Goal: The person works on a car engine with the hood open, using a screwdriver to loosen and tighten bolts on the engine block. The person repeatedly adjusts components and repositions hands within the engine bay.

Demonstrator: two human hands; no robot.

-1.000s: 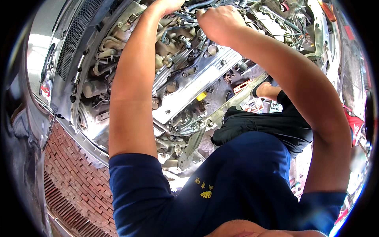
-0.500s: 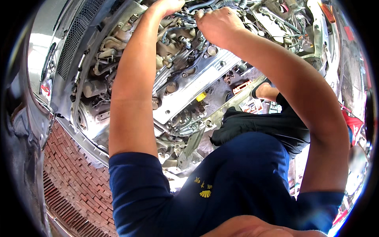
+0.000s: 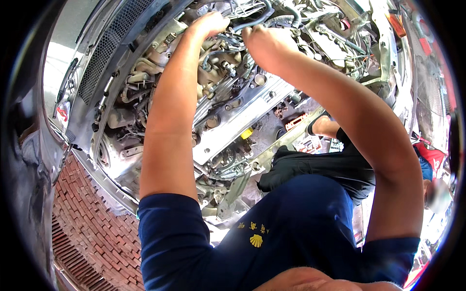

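Note:
Both of my arms reach across a car's engine bay, hands close together at its far side. My left hand (image 3: 212, 24) is curled closed beside a bundle of thin pipes and wires; whatever its fingers hold is hidden. Just to the right, my right hand (image 3: 270, 44) is also closed, its fingers bent down beside a dark hose (image 3: 262, 18). I cannot make out what is in that grip. Below the hands lies the long silvery engine cover (image 3: 232, 131), with round bolts and dark cables along it.
A ribbed hose (image 3: 281, 19) lies beyond my right hand. A yellow cap (image 3: 247, 133) sits near the engine cover. Left are a black mesh grille (image 3: 112, 48) and brick paving (image 3: 92, 213). An orange-red case (image 3: 296, 122) lies low by my foot. Another person (image 3: 427, 167) is at the right edge.
The view has shifted slightly, so the engine bay and both hands sit a little lower in the picture. My left hand now shows more fully; both hands stay closed in about the same place.

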